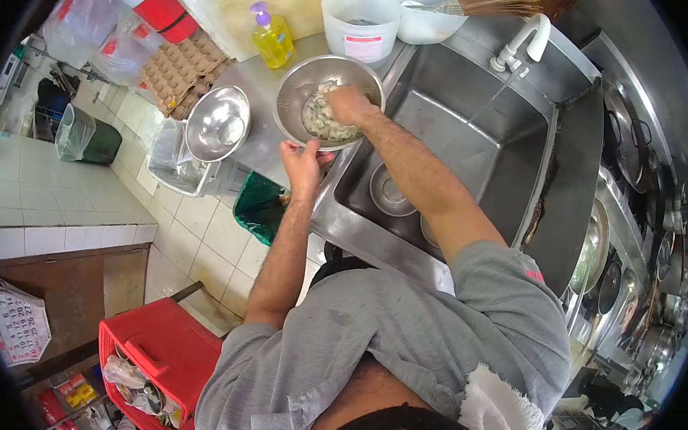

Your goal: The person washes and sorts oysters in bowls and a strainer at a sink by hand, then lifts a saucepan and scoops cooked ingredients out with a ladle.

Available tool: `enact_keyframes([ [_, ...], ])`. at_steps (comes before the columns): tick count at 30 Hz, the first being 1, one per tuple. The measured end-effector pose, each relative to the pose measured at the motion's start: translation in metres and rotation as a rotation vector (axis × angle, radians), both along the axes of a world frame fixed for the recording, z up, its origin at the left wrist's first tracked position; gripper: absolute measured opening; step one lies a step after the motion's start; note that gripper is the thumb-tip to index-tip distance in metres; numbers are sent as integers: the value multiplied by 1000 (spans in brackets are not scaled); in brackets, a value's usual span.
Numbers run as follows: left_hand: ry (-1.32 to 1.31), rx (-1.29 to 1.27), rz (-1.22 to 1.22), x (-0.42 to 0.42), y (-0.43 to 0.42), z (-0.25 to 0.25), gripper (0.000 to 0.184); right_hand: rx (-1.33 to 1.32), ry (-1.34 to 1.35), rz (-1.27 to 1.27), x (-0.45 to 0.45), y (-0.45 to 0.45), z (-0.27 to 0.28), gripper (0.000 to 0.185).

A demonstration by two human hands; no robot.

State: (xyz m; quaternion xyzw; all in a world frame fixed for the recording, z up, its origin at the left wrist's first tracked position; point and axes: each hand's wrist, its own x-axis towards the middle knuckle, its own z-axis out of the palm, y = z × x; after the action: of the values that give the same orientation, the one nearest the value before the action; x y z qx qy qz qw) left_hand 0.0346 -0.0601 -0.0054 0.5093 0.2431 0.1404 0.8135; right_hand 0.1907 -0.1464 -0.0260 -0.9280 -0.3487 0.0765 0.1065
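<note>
A metal bowl stands on the steel counter beside the sink. Inside it lies a heap of small, wet, pale greyish pieces, possibly peeled shrimp; their exact kind is unclear. My right hand reaches into the bowl from the sink side, its fingers down among the pieces and mostly hidden. At the near rim, my left hand grips the bowl between thumb and fingers. A second, shiny metal bowl sits to the left, near the counter's edge, with a little whitish residue or glare inside.
Water runs from a white faucet into the steel sink, where a round metal dish lies. Behind the bowl stand a yellow soap bottle and a white tub. Egg trays are at left, a green-lined bin below.
</note>
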Motion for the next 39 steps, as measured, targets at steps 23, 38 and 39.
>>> enact_keyframes([
  [23, 6, 1258, 382, -11, -3, 20, 50, 506, 314, -190, -1, -40, 60, 26],
  [38, -175, -407, -660, 146, -244, 11, 39, 1328, 490, -816, -14, -240, 57, 25],
  [39, -136, -454, -666, 154, -262, 6, 37, 1154, 322, -835, -18, -254, 60, 27],
])
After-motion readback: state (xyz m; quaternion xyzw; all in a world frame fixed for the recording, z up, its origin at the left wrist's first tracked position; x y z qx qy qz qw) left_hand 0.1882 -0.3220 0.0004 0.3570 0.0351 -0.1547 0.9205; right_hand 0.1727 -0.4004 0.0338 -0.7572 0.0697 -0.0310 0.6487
